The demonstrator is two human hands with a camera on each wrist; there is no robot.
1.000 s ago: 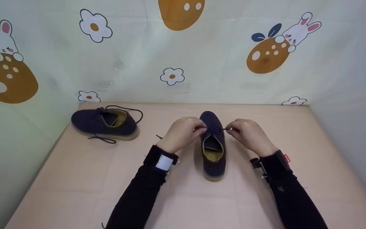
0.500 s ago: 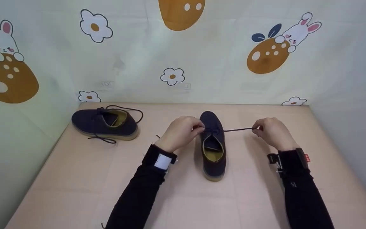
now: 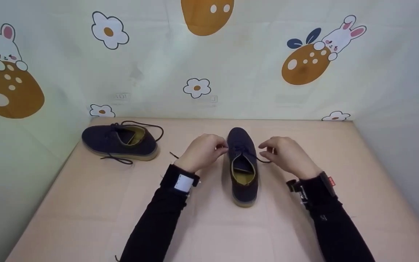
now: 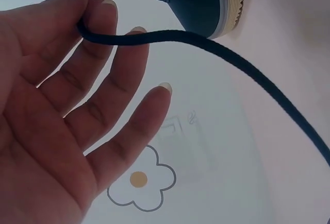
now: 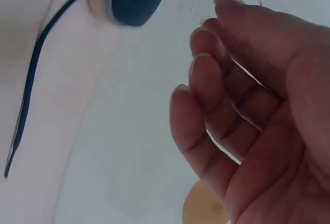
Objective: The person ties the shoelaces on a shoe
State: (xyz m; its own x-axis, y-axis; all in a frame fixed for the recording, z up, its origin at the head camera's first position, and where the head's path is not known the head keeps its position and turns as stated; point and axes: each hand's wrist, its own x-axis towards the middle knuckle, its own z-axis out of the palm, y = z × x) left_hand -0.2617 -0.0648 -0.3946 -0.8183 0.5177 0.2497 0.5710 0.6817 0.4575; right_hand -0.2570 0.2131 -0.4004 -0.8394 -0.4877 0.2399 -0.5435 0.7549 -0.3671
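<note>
Drew back inward with right grip [image 3: 287, 154], loosely parted beside the shoe [image 3: 243, 168], while pinching lace [image 4: 180, 35] in left grip [image 3: 202, 152], well clear of second shoe [image 3: 120, 142] on worktop [image 3: 216, 236].

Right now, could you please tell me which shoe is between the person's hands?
The centre shoe, toe pointing away from the camera; the other shoe lies left of the left hand, toe leftward.

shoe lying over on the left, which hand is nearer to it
Left hand: it is right of that shoe, pinching a lace beside the other shoe. The right hand is farther, beyond the other shoe.
</note>
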